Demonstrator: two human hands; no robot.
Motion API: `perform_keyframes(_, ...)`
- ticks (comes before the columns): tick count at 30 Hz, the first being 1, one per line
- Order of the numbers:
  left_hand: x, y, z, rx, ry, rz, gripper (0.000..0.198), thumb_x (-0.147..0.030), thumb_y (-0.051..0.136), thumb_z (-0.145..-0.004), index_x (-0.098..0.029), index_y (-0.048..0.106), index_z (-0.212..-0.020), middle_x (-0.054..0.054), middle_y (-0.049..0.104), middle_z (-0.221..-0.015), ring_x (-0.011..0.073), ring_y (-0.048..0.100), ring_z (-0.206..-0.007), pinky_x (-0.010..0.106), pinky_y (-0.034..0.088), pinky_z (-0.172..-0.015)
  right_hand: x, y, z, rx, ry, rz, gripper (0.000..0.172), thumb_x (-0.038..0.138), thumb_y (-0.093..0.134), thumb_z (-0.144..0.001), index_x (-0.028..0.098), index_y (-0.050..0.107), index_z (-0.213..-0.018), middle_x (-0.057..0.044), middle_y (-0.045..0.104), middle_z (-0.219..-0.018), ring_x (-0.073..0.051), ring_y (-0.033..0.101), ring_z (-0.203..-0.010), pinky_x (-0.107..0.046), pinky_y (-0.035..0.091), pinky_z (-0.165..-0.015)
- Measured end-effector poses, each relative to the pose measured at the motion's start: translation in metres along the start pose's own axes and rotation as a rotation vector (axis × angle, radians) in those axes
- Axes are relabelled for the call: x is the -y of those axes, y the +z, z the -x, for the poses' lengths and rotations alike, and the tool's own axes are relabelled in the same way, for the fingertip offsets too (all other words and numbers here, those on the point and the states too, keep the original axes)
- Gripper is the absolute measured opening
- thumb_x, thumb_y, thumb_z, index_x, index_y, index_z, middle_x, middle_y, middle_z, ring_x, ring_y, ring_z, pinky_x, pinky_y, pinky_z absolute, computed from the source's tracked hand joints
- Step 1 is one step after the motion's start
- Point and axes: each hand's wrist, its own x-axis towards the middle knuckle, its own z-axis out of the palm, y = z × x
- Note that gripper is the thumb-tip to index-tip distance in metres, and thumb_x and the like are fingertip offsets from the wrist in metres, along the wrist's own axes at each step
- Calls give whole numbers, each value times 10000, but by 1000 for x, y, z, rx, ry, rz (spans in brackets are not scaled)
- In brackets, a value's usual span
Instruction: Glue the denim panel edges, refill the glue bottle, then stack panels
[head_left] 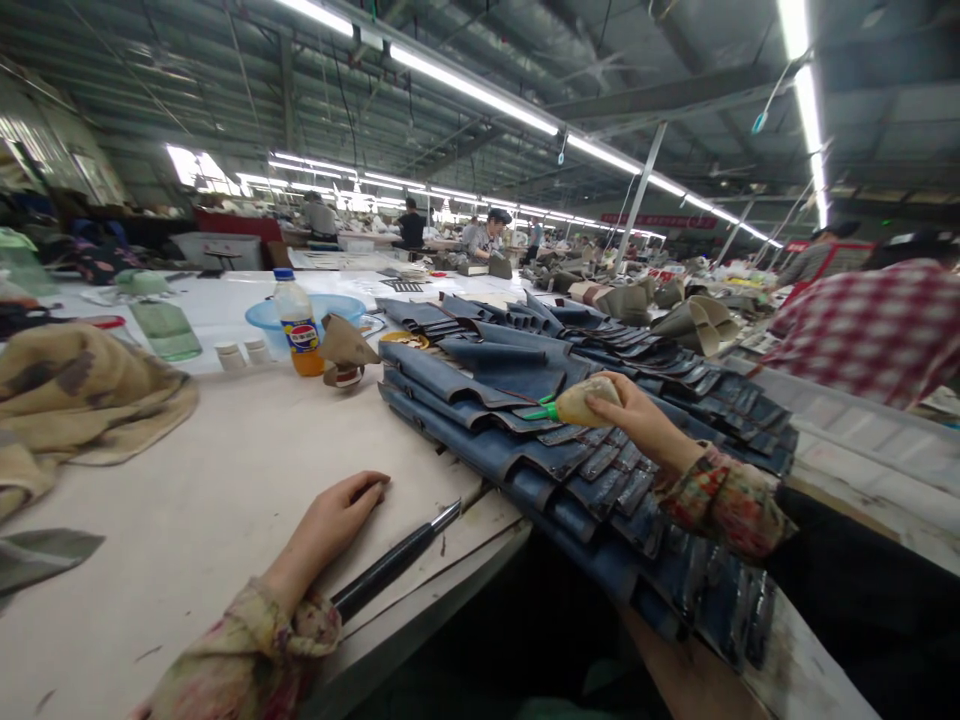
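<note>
**Squeeze bottle held over blue pieces; coating looks part-done**

Left: tan patterned cloth (90,395), crumpled on the worktop (217,460). Farther back: drink bottle (301,335), orange liquid. Near: left hand (336,520) resting palm down, fingers together, gripping nothing. Just right of it: black-handled tool (390,570). Centre to right: blue pieces (457,400), overlapped in rows. Above them, squeeze bottle (589,402), pinched by right hand (641,415); its green nozzle points left, contact unclear. Progress (judged): glossy strips (626,490) near right suggest coating applied there; duller pieces farther back probably remain.
</note>
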Motion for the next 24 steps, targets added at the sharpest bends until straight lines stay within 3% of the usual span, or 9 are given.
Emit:
perform_keyframes(14, -4, -2, 0, -1, -14, -19, 501, -538, 404, -725, -184, 633, -996, 57, 663, -1025, 234, 597, -962, 347, 426, -923, -12, -12, -6, -26, -31, 134, 596, 585, 663, -657, 201, 464, -1068, -67, 553, -991, -249, 530, -932, -436, 428, -878)
perform_keyframes(19, -6, -2, 0, -12, -6, -17, 497, -543, 412, -719, -188, 639, -983, 53, 665, -1028, 232, 595, -969, 339, 427, -922, 4, 0, -3, 12, -11, -20, 558, 547, 671, -678, 215, 480, -1083, -54, 556, -1014, -239, 533, -952, -416, 442, -874)
perform_keyframes(24, -4, -2, 2, -24, 11, -14, 476, -525, 418, -736, -189, 648, -981, 61, 670, -1019, 233, 602, -956, 344, 437, -914, 19, -3, -5, -61, 52, -203, 528, 547, 702, -640, 230, 499, -1010, -47, 562, -961, -241, 558, -891, -397, 487, -780)
